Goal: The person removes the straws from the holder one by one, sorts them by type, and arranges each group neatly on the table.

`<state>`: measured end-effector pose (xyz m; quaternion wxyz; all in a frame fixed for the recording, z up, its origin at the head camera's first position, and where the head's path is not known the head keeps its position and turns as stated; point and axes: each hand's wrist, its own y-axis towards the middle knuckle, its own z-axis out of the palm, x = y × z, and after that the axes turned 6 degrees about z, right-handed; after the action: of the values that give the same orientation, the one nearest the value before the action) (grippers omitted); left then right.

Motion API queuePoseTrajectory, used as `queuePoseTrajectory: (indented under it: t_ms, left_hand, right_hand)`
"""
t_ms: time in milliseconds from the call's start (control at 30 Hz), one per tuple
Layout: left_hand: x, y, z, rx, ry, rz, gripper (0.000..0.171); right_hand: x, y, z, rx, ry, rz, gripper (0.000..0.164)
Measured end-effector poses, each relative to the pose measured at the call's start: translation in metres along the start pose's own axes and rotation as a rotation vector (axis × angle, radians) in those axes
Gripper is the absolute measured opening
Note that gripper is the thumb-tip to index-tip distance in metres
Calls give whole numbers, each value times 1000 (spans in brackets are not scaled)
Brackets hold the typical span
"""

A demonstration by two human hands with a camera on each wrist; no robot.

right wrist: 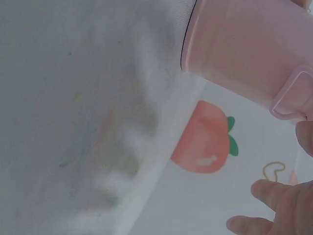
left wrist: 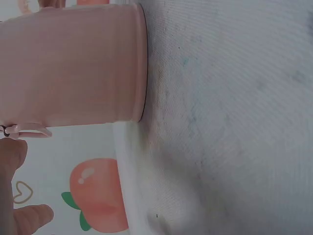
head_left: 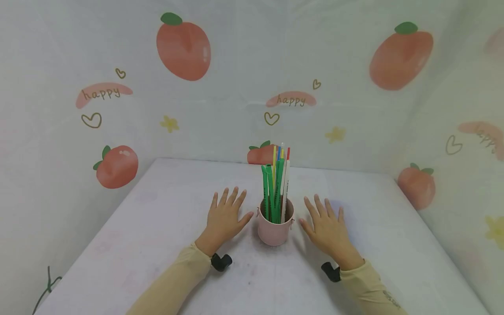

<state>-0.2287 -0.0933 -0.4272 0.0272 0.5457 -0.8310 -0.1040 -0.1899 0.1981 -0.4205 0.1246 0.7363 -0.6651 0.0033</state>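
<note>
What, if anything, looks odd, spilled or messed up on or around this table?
Nothing looks spilled or broken; the pink bucket stands upright. Two small oddities: a thin dark cord straggles by the left edge of the white tabletop, unlike the tidy rest, and faint bluish marks on it might be stains.

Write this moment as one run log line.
left hand: empty, spread | right hand: empty, spread | pink bucket: upright between hands | slim sticks: inside bucket

Wht tbl (head_left: 169, 197), fruit-print bkgd cloth (head_left: 252, 57)
</note>
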Motion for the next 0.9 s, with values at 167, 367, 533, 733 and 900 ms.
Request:
queuePoseTrajectory:
  t_ms: [167,367,533,733,900]
  left_hand:
    - [0,-1,-2,14,-46,15,67]
    - [-1,-1,-8,-1,-153,59,51]
    - [-3,-2,-11,23,-237,17,40]
    - [-3,-2,-10,48,-307,-9,35]
    - [2,0,-10,14,-314,-5,31]
  right_hand:
    - [0,0,-1,-16,7,-24,61]
    - [1,3,-2,-66,68,-64,54]
    - [1,3,-5,-21,100,-25,44]
    - [1,2,-6,34,135,13,38]
    - [2,3,-6,12,166,10,34]
